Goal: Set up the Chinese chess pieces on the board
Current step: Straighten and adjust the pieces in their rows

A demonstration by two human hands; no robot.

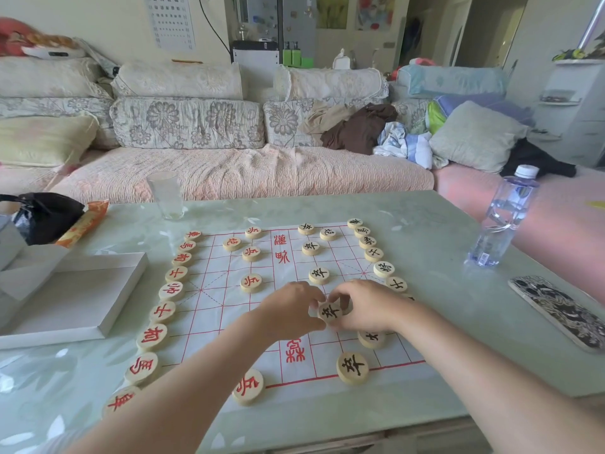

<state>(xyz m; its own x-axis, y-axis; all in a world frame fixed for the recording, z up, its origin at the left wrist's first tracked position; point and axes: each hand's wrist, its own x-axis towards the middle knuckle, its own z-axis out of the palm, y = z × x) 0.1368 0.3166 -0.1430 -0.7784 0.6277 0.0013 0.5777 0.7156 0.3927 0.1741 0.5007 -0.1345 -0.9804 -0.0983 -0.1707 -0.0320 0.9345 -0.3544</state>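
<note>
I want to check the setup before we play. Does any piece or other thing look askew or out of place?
Only one: the black piece pinched between the left hand and right hand is tilted, not lying flat on the board. The other pieces lie flat; nothing spilled.

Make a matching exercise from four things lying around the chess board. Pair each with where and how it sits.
Things:
1. glass
2. bottle
3. phone
4. box

Places:
a. flat, left of the board
b. upright, beyond the board's far left corner
c. flat, right of the board, nearer the person
d. upright, right of the board, farther away

Pairs: 1-b, 2-d, 3-c, 4-a
</note>
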